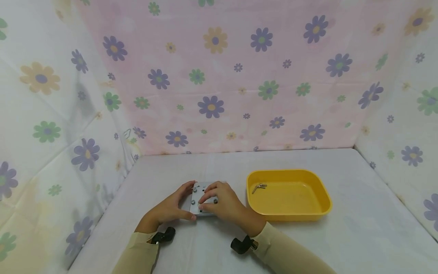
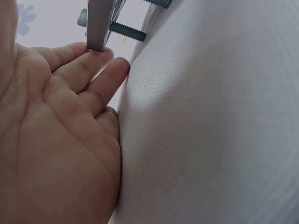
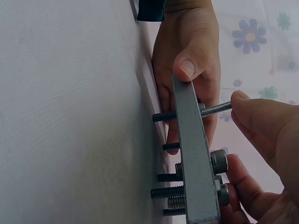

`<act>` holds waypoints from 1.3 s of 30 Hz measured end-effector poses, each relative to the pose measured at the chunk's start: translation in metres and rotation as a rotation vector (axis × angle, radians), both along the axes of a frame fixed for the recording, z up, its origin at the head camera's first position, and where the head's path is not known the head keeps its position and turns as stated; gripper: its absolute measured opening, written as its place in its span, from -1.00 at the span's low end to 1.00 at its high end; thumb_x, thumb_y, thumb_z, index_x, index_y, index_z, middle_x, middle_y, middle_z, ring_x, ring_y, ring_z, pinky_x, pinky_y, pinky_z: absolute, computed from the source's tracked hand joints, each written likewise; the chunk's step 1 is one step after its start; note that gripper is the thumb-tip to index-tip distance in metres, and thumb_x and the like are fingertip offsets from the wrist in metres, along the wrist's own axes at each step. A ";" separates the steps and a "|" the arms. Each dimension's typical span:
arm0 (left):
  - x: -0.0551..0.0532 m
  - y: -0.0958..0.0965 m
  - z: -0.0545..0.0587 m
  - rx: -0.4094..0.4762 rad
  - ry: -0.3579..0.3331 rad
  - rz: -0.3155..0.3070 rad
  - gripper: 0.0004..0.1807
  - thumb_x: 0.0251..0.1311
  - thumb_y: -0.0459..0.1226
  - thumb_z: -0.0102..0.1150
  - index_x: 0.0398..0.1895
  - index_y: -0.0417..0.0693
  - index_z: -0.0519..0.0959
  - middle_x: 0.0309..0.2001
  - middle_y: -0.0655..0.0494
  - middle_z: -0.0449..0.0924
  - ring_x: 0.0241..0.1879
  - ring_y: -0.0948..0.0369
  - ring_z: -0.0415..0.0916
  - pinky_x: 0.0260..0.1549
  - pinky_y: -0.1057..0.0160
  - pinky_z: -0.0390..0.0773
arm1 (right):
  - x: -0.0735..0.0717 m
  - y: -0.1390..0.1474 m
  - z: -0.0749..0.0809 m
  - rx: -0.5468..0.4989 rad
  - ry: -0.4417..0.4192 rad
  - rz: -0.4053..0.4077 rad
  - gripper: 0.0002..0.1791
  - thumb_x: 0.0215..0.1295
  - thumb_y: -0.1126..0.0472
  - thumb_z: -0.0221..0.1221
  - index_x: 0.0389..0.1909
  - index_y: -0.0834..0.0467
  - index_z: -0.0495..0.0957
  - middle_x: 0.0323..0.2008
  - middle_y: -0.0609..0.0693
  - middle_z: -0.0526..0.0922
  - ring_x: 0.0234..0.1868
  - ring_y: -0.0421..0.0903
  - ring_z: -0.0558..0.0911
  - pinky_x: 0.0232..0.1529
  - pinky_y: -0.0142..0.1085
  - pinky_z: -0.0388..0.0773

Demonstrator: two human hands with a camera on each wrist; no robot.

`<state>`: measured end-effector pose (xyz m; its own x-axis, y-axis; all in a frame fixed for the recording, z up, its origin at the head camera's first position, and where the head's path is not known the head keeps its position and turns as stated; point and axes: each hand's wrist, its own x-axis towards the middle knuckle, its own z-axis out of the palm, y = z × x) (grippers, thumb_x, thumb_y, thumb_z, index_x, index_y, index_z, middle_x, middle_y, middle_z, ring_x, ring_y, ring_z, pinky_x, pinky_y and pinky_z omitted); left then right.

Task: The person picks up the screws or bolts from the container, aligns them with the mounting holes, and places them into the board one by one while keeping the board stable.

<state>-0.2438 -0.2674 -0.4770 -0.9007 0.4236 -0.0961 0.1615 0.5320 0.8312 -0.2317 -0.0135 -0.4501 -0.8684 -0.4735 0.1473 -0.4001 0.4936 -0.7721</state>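
A flat grey metal plate (image 1: 197,196) is held by its edges between the thumb and fingers of my left hand (image 1: 171,205). In the left wrist view, those fingertips touch the edge of the plate (image 2: 96,35). Several socket-head bolts (image 3: 219,161) sit in it, their threaded ends sticking out underneath toward the table. My right hand (image 1: 224,201) is over the plate, pinching a thin bolt (image 3: 217,109) whose threaded shank points at the plate's top face. The pinching fingertips hide its head. Other right-hand fingers are close beside the bolt heads at the near end in the right wrist view.
A yellow tray (image 1: 291,217) stands right of the plate, close to my right forearm. A few small bolts (image 1: 260,186) lie in its left part. White cloth covers the table (image 1: 359,228), and flowered fabric (image 1: 232,83) hangs behind and on both sides.
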 end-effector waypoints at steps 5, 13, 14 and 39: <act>0.000 0.000 -0.001 0.001 0.004 -0.005 0.36 -0.17 -0.06 0.70 0.67 0.14 -0.03 0.62 0.05 0.14 0.65 -0.02 -0.04 0.52 -0.40 -0.25 | 0.001 -0.001 0.002 0.000 0.007 0.007 -0.92 0.21 -0.01 0.48 -0.29 -0.27 0.83 0.02 -0.24 0.58 0.21 -0.14 0.44 0.33 -0.03 0.40; 0.000 0.001 0.000 0.002 0.004 -0.006 0.36 -0.17 -0.06 0.70 0.67 0.15 -0.03 0.62 0.04 0.14 0.64 -0.03 -0.04 0.52 -0.41 -0.27 | 0.003 -0.002 0.002 -0.001 -0.016 -0.007 -0.93 0.20 -0.02 0.49 -0.30 -0.28 0.83 0.03 -0.25 0.58 0.22 -0.15 0.43 0.34 -0.02 0.40; 0.000 0.001 0.001 0.001 0.004 -0.005 0.36 -0.17 -0.06 0.70 0.67 0.15 -0.03 0.62 0.04 0.14 0.64 -0.03 -0.03 0.52 -0.41 -0.27 | 0.003 -0.002 0.002 -0.002 -0.018 -0.006 -0.93 0.20 -0.02 0.49 -0.30 -0.29 0.83 0.03 -0.25 0.59 0.22 -0.15 0.43 0.34 -0.02 0.40; -0.002 -0.001 -0.002 0.029 0.004 -0.027 0.36 -0.12 -0.08 0.69 0.68 0.14 -0.07 0.62 0.02 0.13 0.63 -0.06 -0.01 0.50 -0.41 -0.21 | 0.001 0.000 -0.002 0.041 0.042 -0.002 -0.95 0.19 -0.04 0.49 -0.35 -0.31 0.83 0.04 -0.26 0.60 0.19 -0.14 0.43 0.27 -0.10 0.42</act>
<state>-0.2462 -0.2686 -0.4793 -0.8894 0.4501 -0.0802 0.1784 0.5032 0.8456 -0.2309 -0.0136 -0.4521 -0.8628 -0.4781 0.1644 -0.4309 0.5253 -0.7337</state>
